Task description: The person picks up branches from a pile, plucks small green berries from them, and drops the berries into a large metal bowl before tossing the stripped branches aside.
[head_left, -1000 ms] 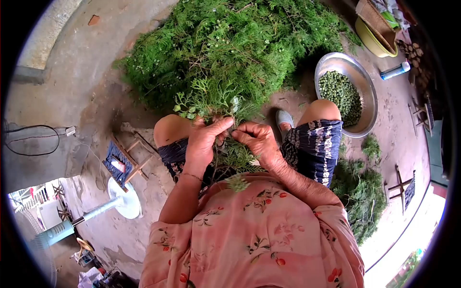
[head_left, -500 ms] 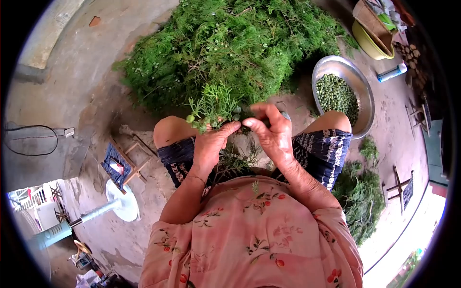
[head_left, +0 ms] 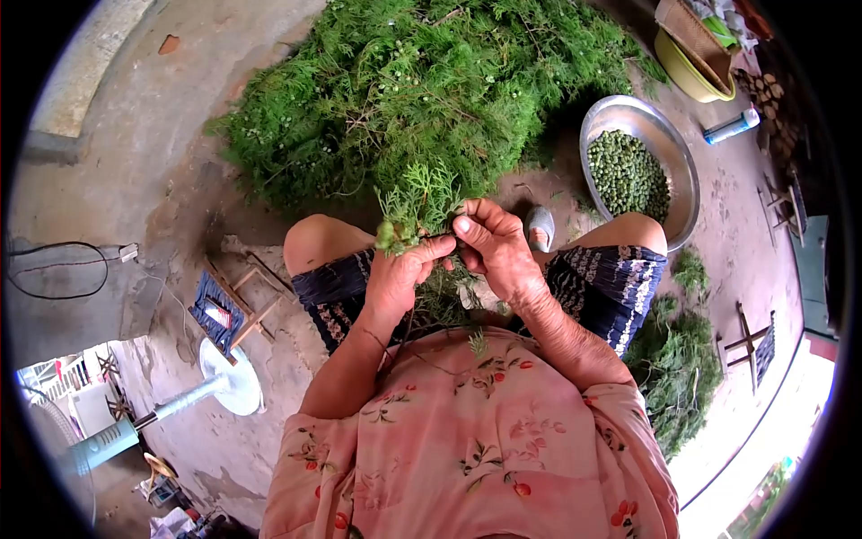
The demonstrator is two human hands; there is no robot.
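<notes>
My left hand point(head_left: 393, 280) is closed around the stem of a leafy green conifer sprig point(head_left: 420, 199), which fans out above my fingers. Thumb and fingers of my right hand point(head_left: 505, 255) are pinched together right beside the sprig's base; whatever is between them is too small to make out. Ahead of both hands lies a large pile of cut conifer branches point(head_left: 404, 108) with small pale green cones among the foliage. On the right stands a wide metal basin point(head_left: 672, 135) holding many picked green cones point(head_left: 627, 175). More twigs hang between my knees.
A smaller heap of branches point(head_left: 678, 377) lies at the right. To the left are a small folding stool point(head_left: 220, 310) and a standing fan point(head_left: 108, 440). A yellow tub point(head_left: 687, 76) and a blue-white cylinder point(head_left: 732, 127) are at the upper right. A cable point(head_left: 58, 295) loops at the left.
My right hand has shifted slightly left and its fingers, spread and blurred before, are now drawn into a pinch. The sprig in my left hand has tilted a little to the right.
</notes>
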